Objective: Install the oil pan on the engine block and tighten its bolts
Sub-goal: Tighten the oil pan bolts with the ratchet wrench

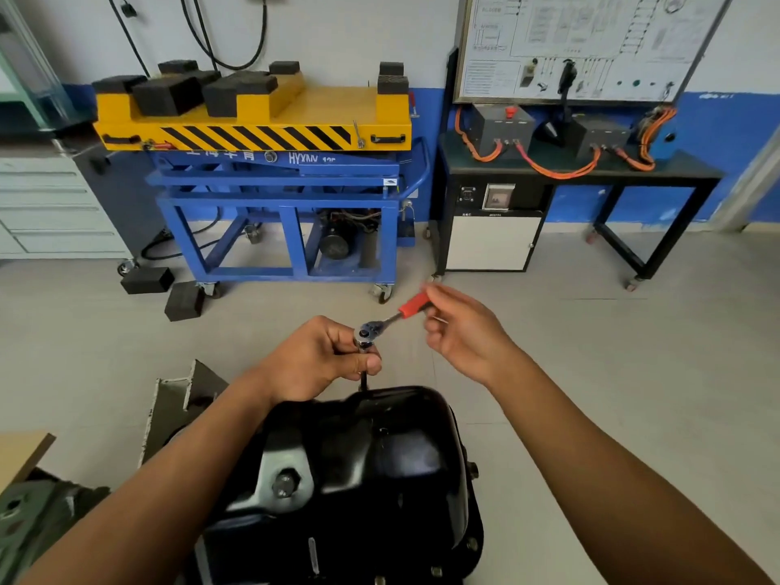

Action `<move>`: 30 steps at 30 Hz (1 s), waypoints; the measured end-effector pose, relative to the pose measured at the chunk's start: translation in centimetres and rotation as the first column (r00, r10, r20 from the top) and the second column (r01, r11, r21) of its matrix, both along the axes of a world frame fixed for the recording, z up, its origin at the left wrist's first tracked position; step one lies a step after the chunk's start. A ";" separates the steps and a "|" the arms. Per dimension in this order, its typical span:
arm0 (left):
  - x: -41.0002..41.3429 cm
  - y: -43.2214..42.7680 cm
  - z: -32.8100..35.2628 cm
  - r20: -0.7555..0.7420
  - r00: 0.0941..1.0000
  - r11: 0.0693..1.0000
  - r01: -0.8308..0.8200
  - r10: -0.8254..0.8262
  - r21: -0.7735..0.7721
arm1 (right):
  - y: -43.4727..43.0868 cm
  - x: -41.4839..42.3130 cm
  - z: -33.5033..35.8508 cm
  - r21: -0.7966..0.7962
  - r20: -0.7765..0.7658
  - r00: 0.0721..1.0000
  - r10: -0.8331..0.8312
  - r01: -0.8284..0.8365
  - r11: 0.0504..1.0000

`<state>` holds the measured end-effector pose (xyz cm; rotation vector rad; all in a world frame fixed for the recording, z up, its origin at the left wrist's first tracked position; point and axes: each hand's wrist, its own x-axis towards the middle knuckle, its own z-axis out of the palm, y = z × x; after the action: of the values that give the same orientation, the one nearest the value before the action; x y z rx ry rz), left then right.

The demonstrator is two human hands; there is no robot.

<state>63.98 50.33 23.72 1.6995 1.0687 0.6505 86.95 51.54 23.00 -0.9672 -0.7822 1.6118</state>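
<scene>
Head view. The black oil pan (367, 470) sits low centre, sump upward, with its drain plug (285, 485) facing the camera and flange bolts (472, 542) showing along the near rim. What it rests on is mostly hidden.

The left hand (320, 356) pinches the head of the ratchet wrench (394, 316), steadying the extension bar (363, 380) that drops to the pan's far edge. The right hand (460, 327) is blurred. Its fingertips appear to close lightly on the red grip.

Judged: the pan is stiff pressed steel, glossy and possibly slick, best held by the flange. The wrench should be pulled at the grip end.
</scene>
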 end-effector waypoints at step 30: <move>-0.3 -0.1 -0.3 -0.018 0.998 0.998 -0.055 0.055 0.001 | -3.9 0.6 -0.3 0.329 0.451 0.832 -0.323 0.181 0.927</move>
<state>63.67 50.27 23.42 1.6847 1.1312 0.6717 87.54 47.69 22.73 -1.2451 -1.1407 0.9891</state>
